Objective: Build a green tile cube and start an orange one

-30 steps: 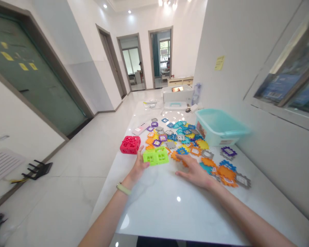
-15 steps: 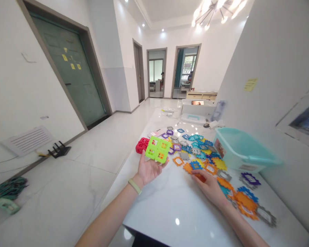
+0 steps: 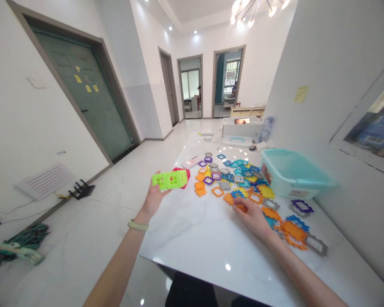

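My left hand is closed on a lime-green plastic panel with square window openings, held tilted above the left edge of the white table. Just behind it is a red plastic panel, partly covered by the green one. My right hand is low over the table, fingers curled around an orange gear-shaped piece, partly hidden by the fingers. Next to those fingertips lie a blue gear piece and another orange one. Gears in purple, grey, yellow and teal are scattered beyond.
A turquoise bin stands at the right, by the wall. A pink phone-like slab lies behind the red panel. Farther back are a white box and a clear bottle. More gears lie beside my right forearm.
My left hand has moved left with the green panel and turned it, so the panel looks flatter. The right hand has stayed at the orange gear. The camera view has shifted slightly.
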`<action>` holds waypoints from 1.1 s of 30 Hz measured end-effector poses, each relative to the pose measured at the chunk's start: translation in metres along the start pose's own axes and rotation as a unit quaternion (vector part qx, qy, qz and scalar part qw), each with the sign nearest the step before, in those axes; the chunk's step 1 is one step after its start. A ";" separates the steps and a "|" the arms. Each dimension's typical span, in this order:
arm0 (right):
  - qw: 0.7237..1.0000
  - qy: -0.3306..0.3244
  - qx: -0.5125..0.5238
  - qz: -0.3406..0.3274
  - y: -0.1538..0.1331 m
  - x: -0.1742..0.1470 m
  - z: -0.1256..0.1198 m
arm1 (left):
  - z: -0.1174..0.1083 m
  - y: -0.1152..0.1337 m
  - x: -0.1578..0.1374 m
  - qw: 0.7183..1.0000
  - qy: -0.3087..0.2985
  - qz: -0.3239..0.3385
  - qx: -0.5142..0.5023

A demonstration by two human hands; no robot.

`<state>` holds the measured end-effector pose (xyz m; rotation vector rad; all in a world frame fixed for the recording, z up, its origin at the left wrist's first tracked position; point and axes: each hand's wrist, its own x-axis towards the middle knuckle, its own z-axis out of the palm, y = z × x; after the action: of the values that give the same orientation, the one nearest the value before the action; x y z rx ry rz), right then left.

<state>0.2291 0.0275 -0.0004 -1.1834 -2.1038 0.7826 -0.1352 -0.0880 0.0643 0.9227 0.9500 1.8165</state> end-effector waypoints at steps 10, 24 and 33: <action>0.999 0.012 -0.019 -0.032 0.002 0.001 -0.001 | -0.014 0.019 0.031 0.894 -0.038 0.124 0.429; 0.998 0.000 -0.029 -0.060 0.000 0.002 -0.003 | -0.006 0.025 0.014 0.721 -0.103 0.106 0.677; 0.998 0.008 -0.018 -0.065 0.007 0.003 0.001 | -0.008 -0.039 -0.057 0.629 -0.093 0.114 0.763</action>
<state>0.2306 0.0333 -0.0058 -1.0562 -2.1658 0.6769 -0.1084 -0.1287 0.0145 2.1990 2.3292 0.5952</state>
